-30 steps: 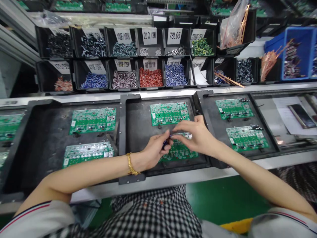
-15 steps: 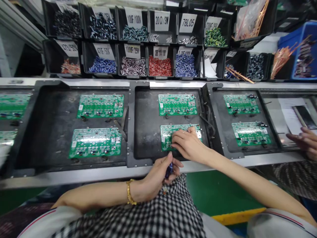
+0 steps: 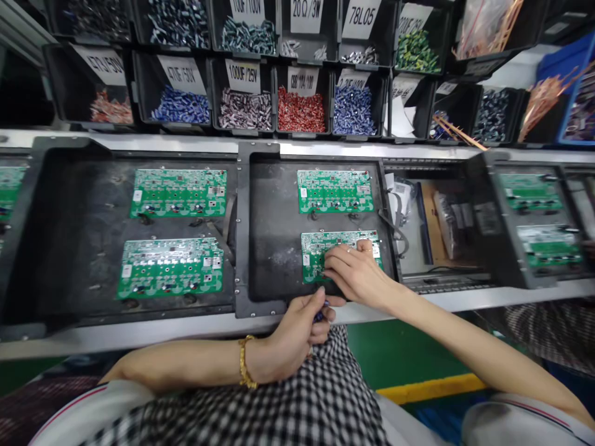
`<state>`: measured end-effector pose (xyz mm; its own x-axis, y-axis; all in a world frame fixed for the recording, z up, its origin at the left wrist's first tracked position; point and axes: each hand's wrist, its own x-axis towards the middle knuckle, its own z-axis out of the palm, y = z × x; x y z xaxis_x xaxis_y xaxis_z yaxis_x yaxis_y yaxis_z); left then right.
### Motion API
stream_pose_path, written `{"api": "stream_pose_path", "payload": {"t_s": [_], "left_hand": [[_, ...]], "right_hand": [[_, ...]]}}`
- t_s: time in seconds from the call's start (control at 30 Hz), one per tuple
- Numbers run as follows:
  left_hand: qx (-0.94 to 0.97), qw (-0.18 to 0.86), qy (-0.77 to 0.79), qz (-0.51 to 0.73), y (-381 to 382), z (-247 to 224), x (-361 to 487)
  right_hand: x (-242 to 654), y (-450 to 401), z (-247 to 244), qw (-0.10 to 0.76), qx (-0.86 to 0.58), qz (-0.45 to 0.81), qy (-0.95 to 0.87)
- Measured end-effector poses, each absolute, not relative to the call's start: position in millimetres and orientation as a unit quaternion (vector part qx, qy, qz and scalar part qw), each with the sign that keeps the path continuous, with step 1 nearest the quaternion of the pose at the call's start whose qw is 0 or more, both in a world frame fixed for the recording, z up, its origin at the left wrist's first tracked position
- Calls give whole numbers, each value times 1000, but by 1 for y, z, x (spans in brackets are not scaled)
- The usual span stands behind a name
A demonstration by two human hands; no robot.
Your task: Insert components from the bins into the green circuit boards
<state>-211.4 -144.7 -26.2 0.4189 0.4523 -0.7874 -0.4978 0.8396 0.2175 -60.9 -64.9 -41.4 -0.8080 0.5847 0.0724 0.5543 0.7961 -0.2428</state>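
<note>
My left hand (image 3: 297,328) is closed around several small blue components (image 3: 320,314), just in front of the tray's near edge. Above it, my right hand (image 3: 356,269) has its fingers bent down onto the lower green circuit board (image 3: 313,254) in the middle tray (image 3: 274,217); whatever is between its fingertips is hidden. Behind my right hand lies the upper circuit board (image 3: 334,191) of the same tray, with small parts along its near edge.
To the left, another tray (image 3: 79,229) carries two boards. A dark tray (image 3: 499,229) with two boards stands at the right, beyond a gap showing bagged items (image 3: 446,223). Behind the rail (image 3: 195,144) are labelled bins of components, including red ones (image 3: 301,111).
The right-hand tray has shifted right, away from the middle tray, opening a gap between them. The other person's hand at the right is out of view. My hands have barely moved.
</note>
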Motion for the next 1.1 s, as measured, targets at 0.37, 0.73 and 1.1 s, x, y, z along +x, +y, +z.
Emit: {"api": "stream_pose_path", "payload": {"t_s": [0.37,0.73,1.1], "left_hand": [[-38,829,483,279,-142,-24,-206],[-57,832,462,302,-137,-11,-195],[142,793,481,346,-75,-13,-226]], "right_hand": [[-60,-73,-49,97,-235,-8,-967],[-48,-82,-2,63,-366,302,-878],[-25,-65,-31,22,-351,139,-926]]}}
